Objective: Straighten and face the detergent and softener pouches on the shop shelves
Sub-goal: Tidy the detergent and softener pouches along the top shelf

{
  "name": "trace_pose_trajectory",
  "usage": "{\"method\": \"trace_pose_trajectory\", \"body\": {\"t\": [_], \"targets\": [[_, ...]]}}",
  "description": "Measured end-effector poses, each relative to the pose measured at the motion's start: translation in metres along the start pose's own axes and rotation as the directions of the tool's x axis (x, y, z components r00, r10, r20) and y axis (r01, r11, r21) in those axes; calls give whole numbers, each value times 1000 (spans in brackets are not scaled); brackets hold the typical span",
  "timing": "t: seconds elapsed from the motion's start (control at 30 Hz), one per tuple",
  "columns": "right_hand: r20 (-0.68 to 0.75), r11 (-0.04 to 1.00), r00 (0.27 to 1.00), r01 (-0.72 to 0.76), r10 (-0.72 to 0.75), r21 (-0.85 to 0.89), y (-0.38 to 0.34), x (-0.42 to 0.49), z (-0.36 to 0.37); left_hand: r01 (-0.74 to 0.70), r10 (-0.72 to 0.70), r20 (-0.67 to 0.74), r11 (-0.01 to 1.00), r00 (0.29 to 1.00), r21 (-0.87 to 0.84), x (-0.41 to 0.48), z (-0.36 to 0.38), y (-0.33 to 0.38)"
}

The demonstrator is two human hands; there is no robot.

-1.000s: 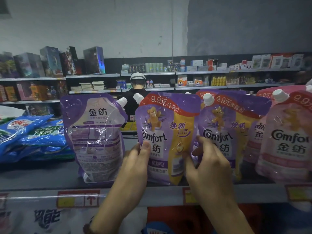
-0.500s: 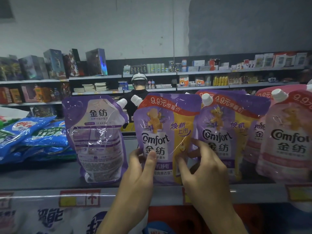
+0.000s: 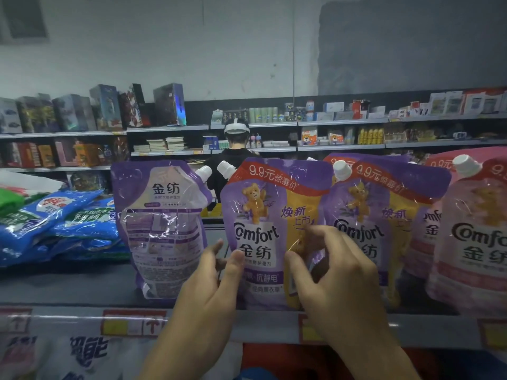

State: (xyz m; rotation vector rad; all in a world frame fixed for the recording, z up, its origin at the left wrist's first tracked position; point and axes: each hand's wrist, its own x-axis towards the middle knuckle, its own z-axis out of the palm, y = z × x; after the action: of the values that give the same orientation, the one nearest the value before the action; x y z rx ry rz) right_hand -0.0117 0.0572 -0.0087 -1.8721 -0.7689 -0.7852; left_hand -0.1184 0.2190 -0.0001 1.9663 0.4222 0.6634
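One purple pouch [image 3: 162, 229] at the left of the shelf [image 3: 68, 286] shows its back label and has not moved in the past second, so I'd say it is yet to be turned. Beside it the middle pouch [image 3: 263, 215] stands front-out at the shelf lip, and both hands have slid up its sides. The left hand [image 3: 208, 293] pinches the left edge, thumb on the front and fingers tucked behind, while the right hand [image 3: 340, 281] curls round the right edge, fingers wedged against the neighbouring pouch [image 3: 384, 215].
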Motion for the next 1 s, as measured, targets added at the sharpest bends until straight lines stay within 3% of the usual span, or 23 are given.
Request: {"method": "trace_pose_trajectory", "body": {"t": [0.2,0.4,0.53,0.63,0.7,0.77,0.87,1.0], "targets": [[84,985,982,165,-170,53,-22,38,-11,-103,110,-28,977,994,185,-6,-37,16],[237,965,936,245,-262,98,-54,66,-8,-211,282,-179,918,943,335,-2,-90,40],[320,965,917,185,-238,188,-80,76,0,-265,427,-293,847,855,461,25,-136,45],[409,954,896,50,-174,295,-95,72,12,-301,511,-335,803,792,514,51,-164,50],[463,941,877,-39,-129,335,-102,67,23,-299,489,-370,833,790,465,73,-183,48],[510,949,856,-89,-83,302,-108,60,35,-246,377,-378,904,846,351,93,-200,40],[561,963,828,-145,-8,229,-117,51,49,-136,167,-260,982,951,133,114,-211,18],[500,977,865,-138,40,160,-127,43,63,-56,53,-48,997,997,-58,122,-216,-5]]}}
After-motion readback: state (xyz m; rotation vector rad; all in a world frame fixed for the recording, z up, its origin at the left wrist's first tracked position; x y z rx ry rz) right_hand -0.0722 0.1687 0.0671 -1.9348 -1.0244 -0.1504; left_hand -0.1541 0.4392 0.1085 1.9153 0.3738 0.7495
